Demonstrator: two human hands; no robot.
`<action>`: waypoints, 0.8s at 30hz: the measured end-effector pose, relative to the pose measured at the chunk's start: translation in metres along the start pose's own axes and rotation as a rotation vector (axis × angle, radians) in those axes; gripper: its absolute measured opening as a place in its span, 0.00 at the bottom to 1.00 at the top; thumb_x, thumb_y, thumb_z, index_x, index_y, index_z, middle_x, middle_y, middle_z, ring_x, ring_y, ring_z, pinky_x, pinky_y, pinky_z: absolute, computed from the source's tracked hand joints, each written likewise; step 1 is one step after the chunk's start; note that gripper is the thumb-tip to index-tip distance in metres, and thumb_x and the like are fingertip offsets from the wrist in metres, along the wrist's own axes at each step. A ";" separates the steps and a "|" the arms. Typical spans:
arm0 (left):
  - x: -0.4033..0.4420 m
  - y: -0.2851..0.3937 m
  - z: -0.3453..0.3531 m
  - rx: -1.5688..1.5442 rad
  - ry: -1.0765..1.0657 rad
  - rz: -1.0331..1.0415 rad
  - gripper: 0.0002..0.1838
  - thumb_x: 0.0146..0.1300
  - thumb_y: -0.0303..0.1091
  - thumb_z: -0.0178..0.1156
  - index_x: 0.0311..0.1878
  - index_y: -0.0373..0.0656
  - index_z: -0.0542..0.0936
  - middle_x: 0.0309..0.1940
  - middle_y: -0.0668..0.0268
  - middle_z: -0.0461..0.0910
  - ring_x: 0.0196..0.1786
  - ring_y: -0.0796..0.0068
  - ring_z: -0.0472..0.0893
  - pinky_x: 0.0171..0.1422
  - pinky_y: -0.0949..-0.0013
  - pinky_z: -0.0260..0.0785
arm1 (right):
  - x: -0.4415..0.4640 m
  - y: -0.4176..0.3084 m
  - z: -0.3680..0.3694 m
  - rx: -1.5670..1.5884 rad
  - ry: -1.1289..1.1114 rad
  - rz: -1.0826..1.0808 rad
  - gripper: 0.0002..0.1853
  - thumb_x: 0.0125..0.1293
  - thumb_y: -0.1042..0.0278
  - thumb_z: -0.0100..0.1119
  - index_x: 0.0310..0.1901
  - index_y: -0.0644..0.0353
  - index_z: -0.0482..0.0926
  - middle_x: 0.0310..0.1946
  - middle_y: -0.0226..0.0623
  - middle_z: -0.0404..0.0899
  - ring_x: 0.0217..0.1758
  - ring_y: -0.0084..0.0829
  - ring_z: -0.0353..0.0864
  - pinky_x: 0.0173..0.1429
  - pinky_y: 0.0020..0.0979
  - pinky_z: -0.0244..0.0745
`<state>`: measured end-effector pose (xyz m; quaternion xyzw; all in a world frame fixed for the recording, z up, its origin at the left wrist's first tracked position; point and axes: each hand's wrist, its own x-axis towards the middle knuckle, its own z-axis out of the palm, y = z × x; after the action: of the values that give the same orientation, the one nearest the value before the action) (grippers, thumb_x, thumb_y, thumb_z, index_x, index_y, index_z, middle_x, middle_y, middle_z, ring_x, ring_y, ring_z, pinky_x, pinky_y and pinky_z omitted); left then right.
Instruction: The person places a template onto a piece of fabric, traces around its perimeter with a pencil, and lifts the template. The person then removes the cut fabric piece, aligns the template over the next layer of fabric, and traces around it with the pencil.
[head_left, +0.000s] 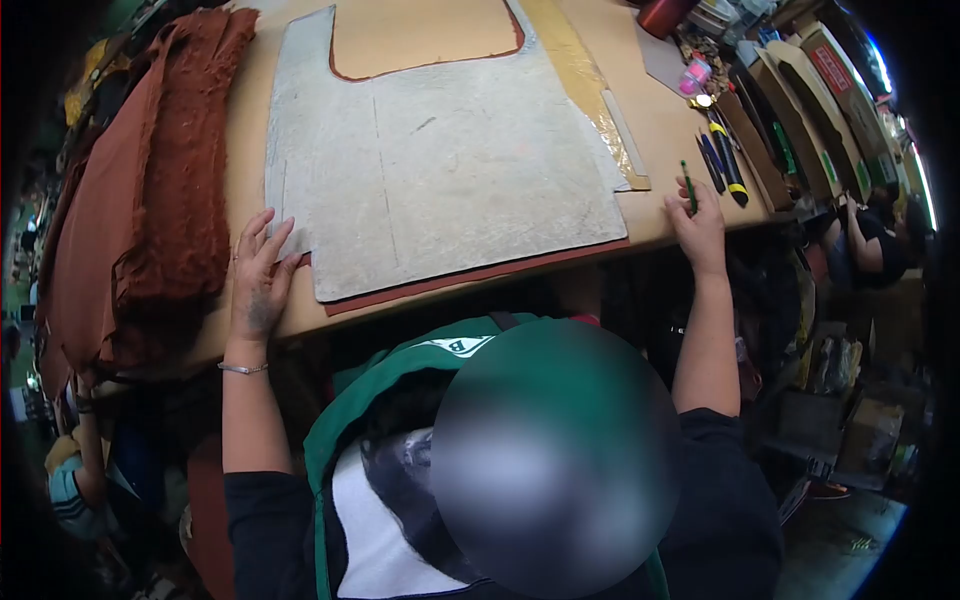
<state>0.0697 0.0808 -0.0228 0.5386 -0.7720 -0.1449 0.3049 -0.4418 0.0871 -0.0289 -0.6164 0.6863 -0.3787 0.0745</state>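
A large pale grey pattern template (470,170), with a U-shaped cutout at its far edge, lies flat on the table. Reddish-brown leather (480,277) shows from underneath along its near edge, and a thin line of it rims the cutout. My left hand (260,278) rests at the template's near left corner, fingers spread, fingertips on or beside the edge. Off to the right, beyond the template, my right hand (698,228) grips a slim green pencil (689,185) that points up and away from me. The pencil is apart from the template.
A thick stack of reddish-brown leather (180,160) fills the table's left side. At right lie a yellow-and-black box cutter (728,160), dark pens (710,163), a wristwatch (702,101) and a pink bottle (695,75). Brown tape (570,60) runs beside the template. Other people are at both sides.
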 end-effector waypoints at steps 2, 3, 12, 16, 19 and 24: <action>0.010 -0.003 0.001 0.035 -0.004 -0.008 0.22 0.49 0.26 0.61 0.50 0.40 0.73 0.55 0.55 0.63 0.58 0.57 0.65 0.59 0.62 0.61 | -0.001 -0.002 0.008 -0.077 -0.017 -0.052 0.15 0.50 0.72 0.59 0.41 0.65 0.73 0.33 0.42 0.71 0.34 0.36 0.73 0.40 0.31 0.69; 0.015 -0.005 0.001 0.054 -0.004 -0.015 0.22 0.49 0.26 0.61 0.50 0.39 0.73 0.55 0.55 0.63 0.58 0.57 0.66 0.59 0.63 0.61 | -0.001 -0.005 0.013 -0.114 -0.029 -0.080 0.15 0.50 0.72 0.59 0.40 0.65 0.73 0.33 0.43 0.71 0.35 0.39 0.73 0.42 0.32 0.69; 0.010 -0.024 -0.001 -0.032 0.110 0.003 0.20 0.51 0.23 0.56 0.50 0.35 0.71 0.50 0.55 0.68 0.54 0.62 0.68 0.58 0.67 0.60 | 0.003 -0.009 0.015 -0.092 -0.097 -0.111 0.14 0.50 0.71 0.59 0.39 0.66 0.73 0.32 0.44 0.73 0.38 0.41 0.72 0.45 0.34 0.67; 0.018 -0.026 -0.002 -0.294 0.168 -0.367 0.17 0.55 0.26 0.54 0.50 0.35 0.70 0.35 0.64 0.72 0.34 0.78 0.72 0.41 0.76 0.66 | 0.017 0.006 0.025 0.118 -0.183 0.122 0.17 0.50 0.68 0.61 0.41 0.67 0.73 0.33 0.40 0.72 0.35 0.29 0.73 0.39 0.27 0.69; 0.026 0.006 -0.030 -0.318 -0.115 -0.350 0.31 0.47 0.24 0.59 0.57 0.34 0.64 0.43 0.61 0.69 0.41 0.75 0.69 0.48 0.75 0.64 | 0.026 -0.011 0.022 -0.139 -0.289 -0.045 0.21 0.46 0.71 0.64 0.44 0.66 0.72 0.36 0.37 0.70 0.37 0.30 0.71 0.40 0.26 0.69; 0.006 -0.023 -0.020 0.093 -0.049 -0.248 0.27 0.45 0.24 0.62 0.52 0.37 0.70 0.38 0.62 0.68 0.37 0.71 0.69 0.48 0.76 0.64 | 0.031 -0.011 0.018 -0.102 -0.339 -0.109 0.22 0.46 0.78 0.61 0.46 0.65 0.72 0.36 0.36 0.70 0.37 0.29 0.71 0.40 0.27 0.69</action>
<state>0.0983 0.0685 -0.0179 0.6397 -0.7127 -0.1585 0.2401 -0.4298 0.0520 -0.0240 -0.7107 0.6478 -0.2378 0.1371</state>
